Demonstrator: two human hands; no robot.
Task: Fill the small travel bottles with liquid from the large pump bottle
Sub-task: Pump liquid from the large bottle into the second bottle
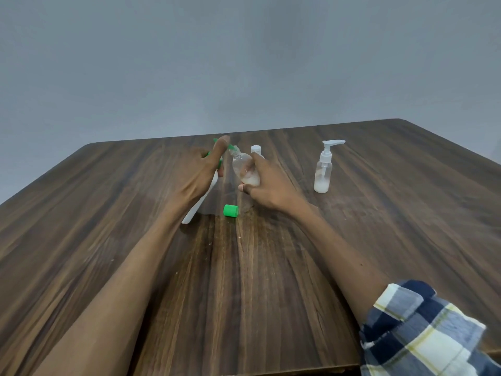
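The left hand (202, 169) rested on the green pump head (217, 150) of the large pump bottle (199, 202), fingers extended over it. The white, opaque bottle leaned to the right, its base on the table (108, 213). The right hand (264, 183) gripped a small clear travel bottle (245, 169), tilted so its open neck met the green spout. White liquid had pooled at the low end.

Risk, as judged: the two tilted, smooth plastic bodies could slip apart under pump pressure, and liquid would then miss the narrow neck and fall onto the dark wood-grain surface.

A green cylindrical cap (231, 210) lay on its side near both hands. A second clear bottle with a white pump (324, 169), holding some white liquid, stood upright well to the right. A white-capped bottle (256, 150) stood partly hidden behind the right hand.
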